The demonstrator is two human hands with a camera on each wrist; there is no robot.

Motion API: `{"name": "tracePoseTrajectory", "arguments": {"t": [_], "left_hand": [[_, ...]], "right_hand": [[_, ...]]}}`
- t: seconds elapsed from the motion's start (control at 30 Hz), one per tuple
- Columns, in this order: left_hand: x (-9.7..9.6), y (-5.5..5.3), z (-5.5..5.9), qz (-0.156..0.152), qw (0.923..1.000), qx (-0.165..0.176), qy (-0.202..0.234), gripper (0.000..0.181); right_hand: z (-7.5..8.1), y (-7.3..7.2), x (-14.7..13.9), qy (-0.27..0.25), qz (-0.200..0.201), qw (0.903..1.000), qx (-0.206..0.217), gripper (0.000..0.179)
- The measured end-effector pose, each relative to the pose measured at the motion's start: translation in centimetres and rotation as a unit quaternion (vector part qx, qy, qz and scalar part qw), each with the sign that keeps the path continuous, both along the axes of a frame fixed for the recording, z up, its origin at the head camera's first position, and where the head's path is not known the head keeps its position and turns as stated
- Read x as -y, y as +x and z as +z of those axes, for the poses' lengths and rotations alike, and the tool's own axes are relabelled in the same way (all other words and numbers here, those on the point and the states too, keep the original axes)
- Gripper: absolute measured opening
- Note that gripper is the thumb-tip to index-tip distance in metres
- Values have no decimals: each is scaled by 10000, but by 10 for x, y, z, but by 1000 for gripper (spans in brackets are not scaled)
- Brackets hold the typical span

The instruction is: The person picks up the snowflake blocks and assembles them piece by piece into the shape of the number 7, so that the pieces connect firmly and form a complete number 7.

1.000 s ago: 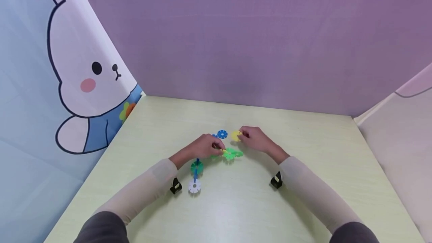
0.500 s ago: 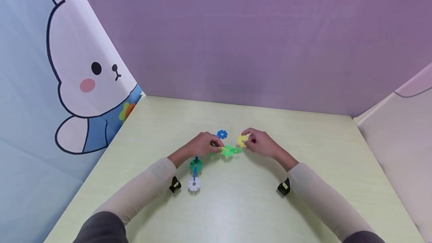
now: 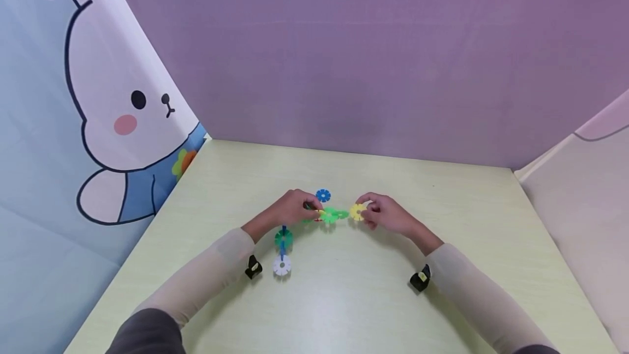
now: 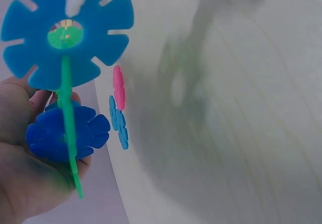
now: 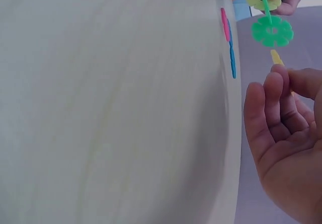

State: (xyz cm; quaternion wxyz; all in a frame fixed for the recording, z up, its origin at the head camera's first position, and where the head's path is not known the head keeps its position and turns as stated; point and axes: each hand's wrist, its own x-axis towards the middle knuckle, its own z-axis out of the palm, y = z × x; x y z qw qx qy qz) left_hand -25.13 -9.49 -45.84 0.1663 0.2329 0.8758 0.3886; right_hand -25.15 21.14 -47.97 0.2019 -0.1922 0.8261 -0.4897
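Fingers of the right hand [image 3: 388,214] pinch a yellow notched disc [image 3: 354,212], turned crosswise, its rim just beside the light-green end disc [image 5: 283,31] of the chain [image 3: 329,216] the left hand [image 3: 294,209] grips.

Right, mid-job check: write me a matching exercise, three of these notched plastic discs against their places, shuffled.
1. yellow notched plastic disc
2. white notched plastic disc
3. pink notched plastic disc

A. lying on the table
B. in the right hand's grip
C. lowest end of the linked disc chain, head view

Pairs: 1-B, 2-C, 3-A
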Motion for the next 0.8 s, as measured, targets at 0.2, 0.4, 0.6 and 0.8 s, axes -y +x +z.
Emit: {"name": "tracePoseTrajectory", "arguments": {"t": [0.2, 0.4, 0.6, 0.8], "left_hand": [[-2, -1, -1, 11, 10000, -37, -49, 7], [-3, -2, 0, -9, 10000, -71, -28, 6], [-2, -3, 2, -75, 9999, -64, 20, 7], [-1, -4, 2, -95, 9999, -69, 33, 7]], "right_hand": [[0, 3, 0, -273, 110, 9993, 244, 28], [1, 4, 1, -432, 101, 9982, 396, 29], [1, 3, 0, -461, 70, 9975, 523, 30], [-1, 0, -1, -431, 44, 9974, 584, 31]]}}
